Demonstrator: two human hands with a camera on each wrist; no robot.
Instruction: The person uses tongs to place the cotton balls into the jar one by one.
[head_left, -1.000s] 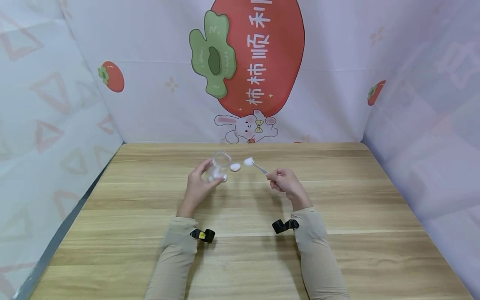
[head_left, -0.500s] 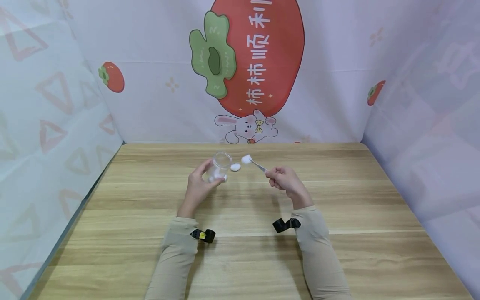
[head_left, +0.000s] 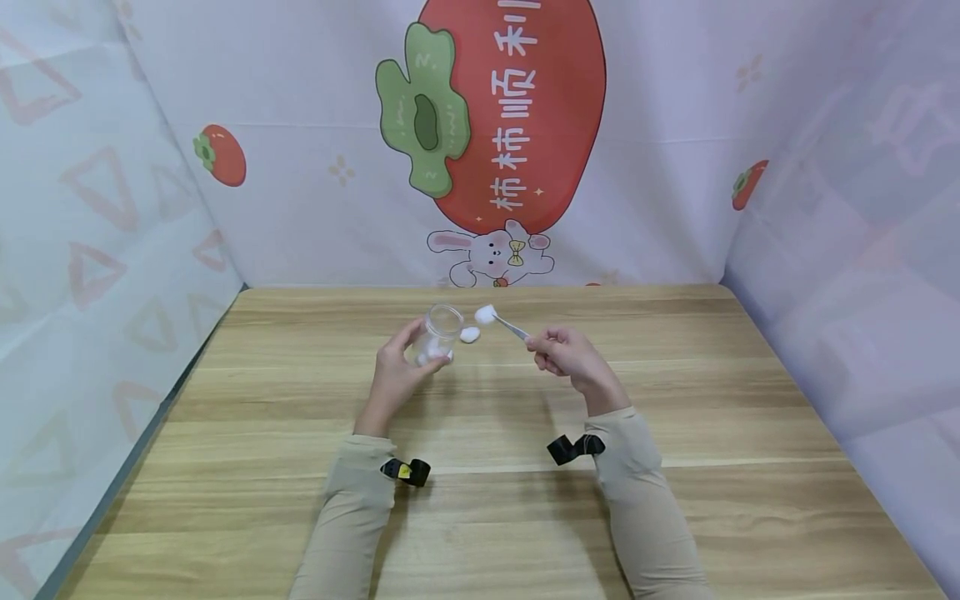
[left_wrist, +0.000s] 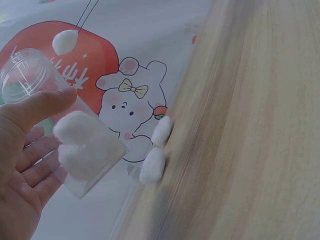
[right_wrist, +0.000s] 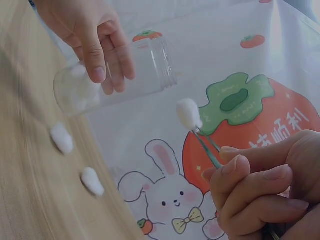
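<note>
A clear jar without a lid is in my left hand, fingers and thumb around its side. Its mouth tips away from me, and white cotton balls lie in its bottom. My right hand pinches metal tweezers, whose tips grip another cotton ball. In the head view that ball is up and to the right of the jar's mouth, apart from it. Two loose cotton balls rest on the table, a nearer one and another, as the right wrist view shows.
The wooden table ends at a printed backdrop with a big persimmon and a rabbit. Patterned sheets stand along both sides. Black straps circle both sleeves.
My right hand has moved left and slightly away from me, bringing the tweezers and their cotton ball nearer the jar's mouth. The left hand and jar have stayed almost still.
</note>
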